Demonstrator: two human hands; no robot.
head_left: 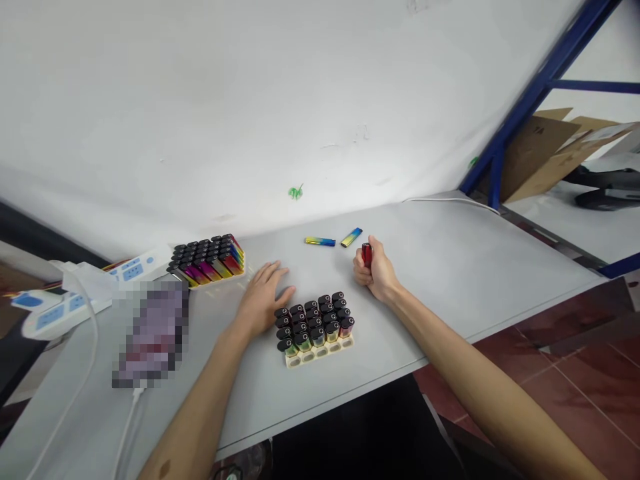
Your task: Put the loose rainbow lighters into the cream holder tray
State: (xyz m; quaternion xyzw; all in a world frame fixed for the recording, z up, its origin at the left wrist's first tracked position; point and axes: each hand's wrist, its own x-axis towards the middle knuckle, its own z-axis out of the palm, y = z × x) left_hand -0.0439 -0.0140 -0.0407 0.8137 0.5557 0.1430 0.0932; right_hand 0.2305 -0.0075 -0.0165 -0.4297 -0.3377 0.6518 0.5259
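My right hand [380,272] is closed round a red lighter [367,255], held above the table with the thumb near its top. My left hand [261,300] rests palm down on the table, fingers stretched out, holding nothing. Just right of it stands a cream tray [320,353] whose nearest row of holes is bare. Several black-capped lighters [314,321] stand upright in its other rows. Two yellow-blue lighters, one flat lighter [320,241] and one angled lighter [351,237], lie behind my hands. Part of the red lighter is hidden by my fingers.
At the back left stands a second tray [220,283] full of colourful lighters [207,259]. A power strip [60,313], white cables and a pixelated phone-like object [153,333] lie on the left. A white wall backs the table [450,253]; a blue frame [530,87] and cardboard [535,150] are right.
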